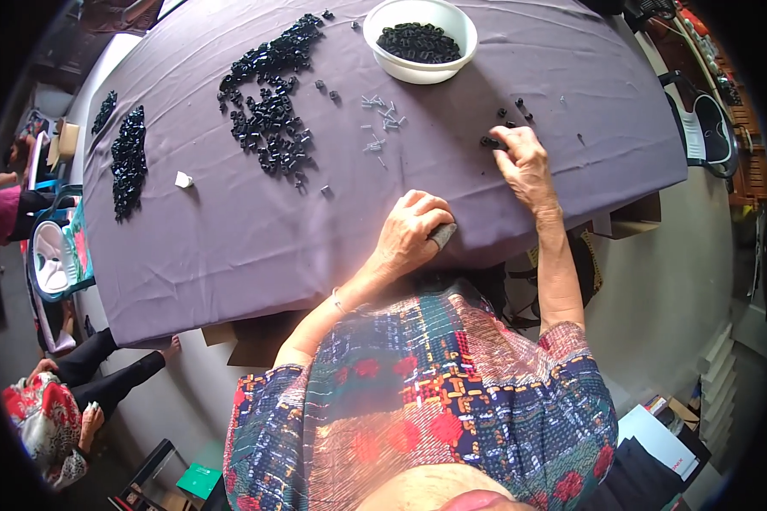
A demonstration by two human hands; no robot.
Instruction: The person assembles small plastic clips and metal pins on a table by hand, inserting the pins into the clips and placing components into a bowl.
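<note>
My right hand (pixel 527 157) reaches over the right part of the table, its thumb and forefinger closing around a small black part (pixel 487 142). A few more loose black parts (pixel 520 103) lie just beyond it. Near the table's front edge, my left hand (pixel 412 226) is curled, and its fingers hide whatever they hold. A grey wrap or piece of grey material (pixel 441 235) shows at its thumb side. Several short, clear-grey pins (pixel 386 115) lie scattered beyond my left hand.
A white bowl (pixel 377 56) of black parts stands at the far side of the purple tablecloth (pixel 222 247). Large heaps of shiny black pieces (pixel 268 128) spread left of centre, with another pile (pixel 129 166) farther left. A small white piece (pixel 183 180) lies between them. Another person (pixel 51 417) sits at left.
</note>
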